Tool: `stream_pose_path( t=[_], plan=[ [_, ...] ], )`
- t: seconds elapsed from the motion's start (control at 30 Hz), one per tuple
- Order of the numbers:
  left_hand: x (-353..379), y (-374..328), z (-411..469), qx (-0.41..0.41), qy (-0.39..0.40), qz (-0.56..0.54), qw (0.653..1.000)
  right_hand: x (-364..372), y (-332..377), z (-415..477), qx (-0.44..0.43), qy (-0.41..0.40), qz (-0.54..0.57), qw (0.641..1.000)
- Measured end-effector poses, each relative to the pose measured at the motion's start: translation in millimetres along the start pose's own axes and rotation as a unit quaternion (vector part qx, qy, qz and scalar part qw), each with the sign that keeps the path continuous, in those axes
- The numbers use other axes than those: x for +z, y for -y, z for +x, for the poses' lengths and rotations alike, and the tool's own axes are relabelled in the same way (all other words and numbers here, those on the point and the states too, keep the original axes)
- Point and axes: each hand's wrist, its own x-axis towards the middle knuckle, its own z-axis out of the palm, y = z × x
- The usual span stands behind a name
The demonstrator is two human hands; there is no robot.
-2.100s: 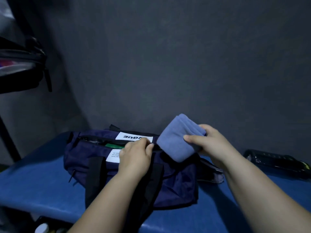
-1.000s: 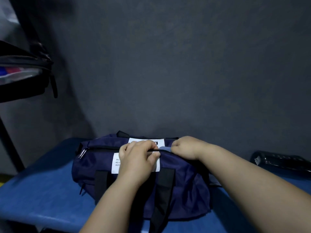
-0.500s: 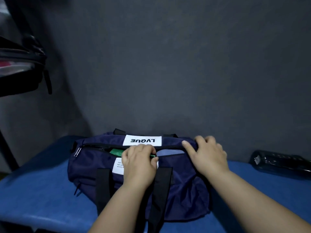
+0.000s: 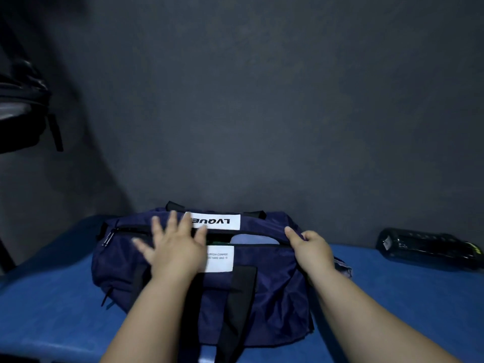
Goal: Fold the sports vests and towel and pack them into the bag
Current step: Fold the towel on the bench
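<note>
Already inside the navy duffel bag (image 4: 272, 297) on the blue desk (image 4: 52, 310): pale blue towel (image 4: 252, 239), showing through the unzipped opening beside something green. Over the bag's top, left hand (image 4: 175, 248) spread flat, grip empty; right hand (image 4: 313, 250), grip pinching the opening's right end. Probably closing up; next, reaching left for the zipper pull (image 4: 108, 238).

Navy bag (image 4: 275, 284) with black straps (image 4: 241, 297). White label (image 4: 222, 221) at its 12 o'clock, lettered in black. Second white label (image 4: 221, 258) below, printed in grey. Pale blue towel (image 4: 251, 239) inside, dark green cloth (image 4: 216, 242) at its 9 o'clock. Blue tabletop (image 4: 52, 310), grey wall (image 4: 262, 100), black bottle (image 4: 424, 248) at 3 o'clock.
</note>
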Motion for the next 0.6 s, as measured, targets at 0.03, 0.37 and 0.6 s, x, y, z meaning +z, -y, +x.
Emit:
stream_pose_path(
  t=[0.03,0.37,0.6],
  plan=[
    [-4.8,8.4,4.3,-0.030,0.005,0.001,1.000,1.0,0.5,0.2,-0.002,-0.001,-0.007,1.000],
    [9.4,-11.1,-7.1,0.065,0.037,0.061,0.995,-39.6,-4.2,3.1,-0.048,-0.043,0.061,0.996],
    [37.9,-76.7,-57.8,0.124,0.096,0.081,0.984,-119.1,-44.9,8.7,-0.032,-0.122,0.002,0.992]
  ],
)
